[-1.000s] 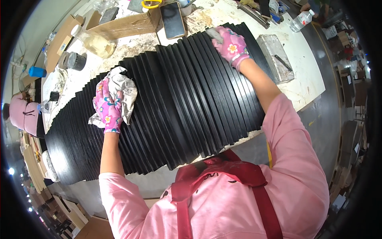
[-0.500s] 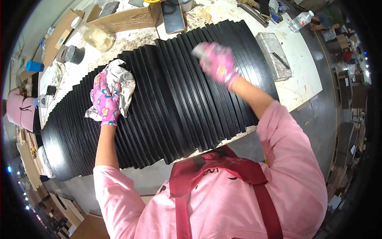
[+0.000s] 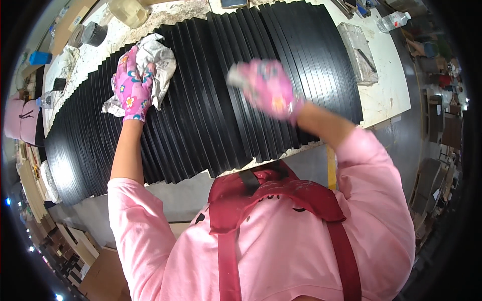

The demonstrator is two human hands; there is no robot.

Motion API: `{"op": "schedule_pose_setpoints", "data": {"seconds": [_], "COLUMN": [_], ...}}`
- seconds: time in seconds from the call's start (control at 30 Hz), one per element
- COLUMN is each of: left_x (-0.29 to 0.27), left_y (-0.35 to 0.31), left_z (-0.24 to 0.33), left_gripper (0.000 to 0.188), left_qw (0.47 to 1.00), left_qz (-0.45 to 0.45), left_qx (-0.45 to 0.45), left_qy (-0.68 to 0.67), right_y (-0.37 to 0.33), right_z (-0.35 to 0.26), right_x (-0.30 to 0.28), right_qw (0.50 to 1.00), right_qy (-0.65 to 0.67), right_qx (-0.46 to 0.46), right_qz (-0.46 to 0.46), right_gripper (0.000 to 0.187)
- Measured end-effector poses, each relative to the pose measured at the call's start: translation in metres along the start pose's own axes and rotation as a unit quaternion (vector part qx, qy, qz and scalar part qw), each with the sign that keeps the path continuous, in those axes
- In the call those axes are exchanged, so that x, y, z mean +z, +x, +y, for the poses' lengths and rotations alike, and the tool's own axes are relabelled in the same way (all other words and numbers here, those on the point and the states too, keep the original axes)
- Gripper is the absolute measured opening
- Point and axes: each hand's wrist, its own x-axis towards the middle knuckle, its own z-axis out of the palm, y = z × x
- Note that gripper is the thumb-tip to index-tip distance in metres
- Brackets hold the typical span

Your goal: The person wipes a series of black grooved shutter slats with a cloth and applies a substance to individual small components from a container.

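Note:
A long row of narrow black strips (image 3: 193,100) lies side by side across the worktable, their ends stepped. My left hand (image 3: 133,85), in a pink flowered glove, rests flat with fingers stretched on a crumpled whitish cloth (image 3: 163,65), pressing it onto the strips left of the middle. Over the strips right of the middle is my right hand (image 3: 268,90), gloved alike and blurred by motion. Its fingers are closed on a small pale thing (image 3: 235,75), too smeared to name. Whether that thing touches the strips I cannot tell.
Beyond the strips stand a jar of yellowish liquid (image 3: 128,12), a dark round tub (image 3: 94,34) and a phone (image 3: 234,3). On the right lies a grey stained block (image 3: 357,55) with a dark slim tool (image 3: 366,60) on it. A clear bottle (image 3: 394,21) lies past it.
The view has shifted, so the strips sit higher in the picture. Over them, my right hand has come nearer to me and a little left. My left hand stays on the cloth.

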Motion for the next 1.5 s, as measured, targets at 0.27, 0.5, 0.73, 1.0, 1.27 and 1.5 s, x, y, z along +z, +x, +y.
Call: {"op": "schedule_pose_setpoints", "data": {"seconds": [0.27, 0.5, 0.73, 1.0, 1.27, 1.5], "left_x": [-0.005, -0.001, -0.003, -0.002, 0.004, 0.003], "left_y": [0.001, -0.001, 0.004, 0.001, 0.006, -0.003], "left_z": [-0.001, -0.012, 0.002, 0.0, -0.005, -0.015], "left_gripper": [0.059, 0.061, 0.062, 0.063, 0.059, 0.06], "left_qw": [1.0, 1.0, 1.0, 1.0, 0.999, 0.999], "left_qz": [-0.016, -0.01, -0.023, -0.025, -0.025, -0.012], "left_qx": [-0.01, 0.03, 0.015, -0.001, 0.032, 0.024], "left_qy": [0.006, 0.0, -0.008, 0.01, 0.004, 0.023], "right_y": [-0.055, -0.109, -0.046, -0.048, -0.023, -0.09], "right_z": [-0.019, -0.052, 0.161, 0.116, 0.165, 0.056], "right_x": [-0.013, -0.028, -0.064, 0.006, -0.015, -0.009], "right_qw": [0.982, 0.972, 0.937, 0.984, 0.973, 0.965], "right_qy": [0.14, 0.147, 0.146, 0.101, 0.134, 0.26], "right_qx": [0.08, -0.108, 0.246, 0.138, 0.18, 0.002], "right_qz": [0.103, -0.148, 0.202, 0.058, 0.058, -0.017], "right_gripper": [0.048, 0.04, 0.051, 0.035, 0.046, 0.037]}}
